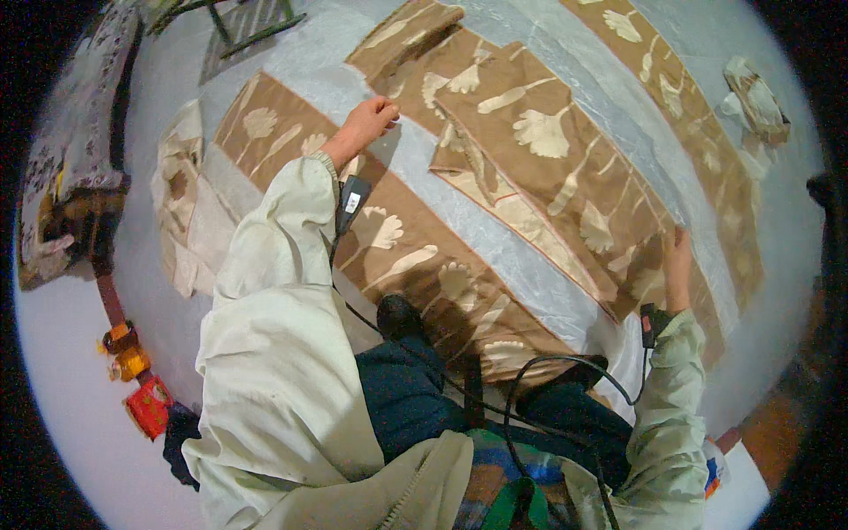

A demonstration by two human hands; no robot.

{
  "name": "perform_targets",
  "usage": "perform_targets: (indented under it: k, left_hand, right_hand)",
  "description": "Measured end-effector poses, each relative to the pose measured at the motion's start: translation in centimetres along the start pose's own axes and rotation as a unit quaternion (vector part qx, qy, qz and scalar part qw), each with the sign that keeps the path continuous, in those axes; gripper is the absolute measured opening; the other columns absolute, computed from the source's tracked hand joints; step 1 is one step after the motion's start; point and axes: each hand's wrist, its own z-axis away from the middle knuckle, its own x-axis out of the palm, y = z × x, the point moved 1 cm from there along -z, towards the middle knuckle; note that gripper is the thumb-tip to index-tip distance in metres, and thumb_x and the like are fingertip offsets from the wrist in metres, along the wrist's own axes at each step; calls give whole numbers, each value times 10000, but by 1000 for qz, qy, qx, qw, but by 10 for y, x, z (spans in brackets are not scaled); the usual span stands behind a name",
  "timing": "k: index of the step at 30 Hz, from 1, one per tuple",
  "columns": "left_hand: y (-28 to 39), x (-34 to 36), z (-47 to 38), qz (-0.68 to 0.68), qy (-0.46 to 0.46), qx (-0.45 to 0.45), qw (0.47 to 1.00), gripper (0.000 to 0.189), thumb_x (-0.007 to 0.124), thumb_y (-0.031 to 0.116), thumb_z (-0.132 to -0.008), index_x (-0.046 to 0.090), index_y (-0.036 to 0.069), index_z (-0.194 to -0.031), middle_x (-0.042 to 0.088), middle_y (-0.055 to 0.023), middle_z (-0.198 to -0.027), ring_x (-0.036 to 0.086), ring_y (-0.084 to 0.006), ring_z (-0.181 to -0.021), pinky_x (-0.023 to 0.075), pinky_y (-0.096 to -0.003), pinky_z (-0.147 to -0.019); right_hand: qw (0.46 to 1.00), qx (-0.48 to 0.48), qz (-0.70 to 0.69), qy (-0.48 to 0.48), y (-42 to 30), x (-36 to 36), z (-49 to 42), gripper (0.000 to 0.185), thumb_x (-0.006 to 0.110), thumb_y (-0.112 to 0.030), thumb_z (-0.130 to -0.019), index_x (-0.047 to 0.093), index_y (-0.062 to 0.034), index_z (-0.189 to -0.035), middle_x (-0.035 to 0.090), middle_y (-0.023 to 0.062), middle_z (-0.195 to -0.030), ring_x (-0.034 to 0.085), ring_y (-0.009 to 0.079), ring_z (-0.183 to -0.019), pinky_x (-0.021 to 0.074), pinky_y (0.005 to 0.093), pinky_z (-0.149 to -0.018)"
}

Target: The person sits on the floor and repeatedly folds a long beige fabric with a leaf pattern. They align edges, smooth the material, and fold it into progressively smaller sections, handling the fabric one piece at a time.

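My left hand [368, 127] is over the gap between two lengths of brown fabric, its fingers curled and their tips beside the fabric's edge. Whether it pinches anything, I cannot tell. At the right, my right hand [677, 265] has its fingertips on the long edge of a brown fabric length [503, 132] with a cream leaf print and seems to grip it. That length lies partly folded, its paler underside [530, 209] showing along a reddish edge. A second printed brown strip [424, 218] runs diagonally below my left hand, towards my feet.
Pale sheeting [457, 199] covers the floor. Another printed strip [669, 93] curves along the right, near a plastic-wrapped bundle [756, 99]. Crumpled cream cloth [189, 199] lies left; a green metal frame [228, 33] stands beyond. Black cables [361, 311] run from both wrists across my lap.
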Motion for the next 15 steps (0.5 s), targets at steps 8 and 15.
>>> perform_targets:
  k: [8,15]
  left_hand:
    - [26,59,-51,40,-18,-7,999,456,557,376,-787,543,-44,-964,586,-94,-855,553,-150,-668,453,-284,-587]
    - [40,91,-61,-24,-77,-55,995,324,575,253,-728,548,-45,-855,582,-182,-844,575,-251,-764,460,-361,-652]
  right_hand:
    - [967,220,-113,-62,63,17,61,336,533,-233,-779,493,-19,-1035,564,79,-825,533,199,-710,417,331,-605]
    - [969,179,-158,-64,37,23,49,285,551,-216,-798,519,-21,-1003,579,76,-817,532,172,-711,429,302,-609]
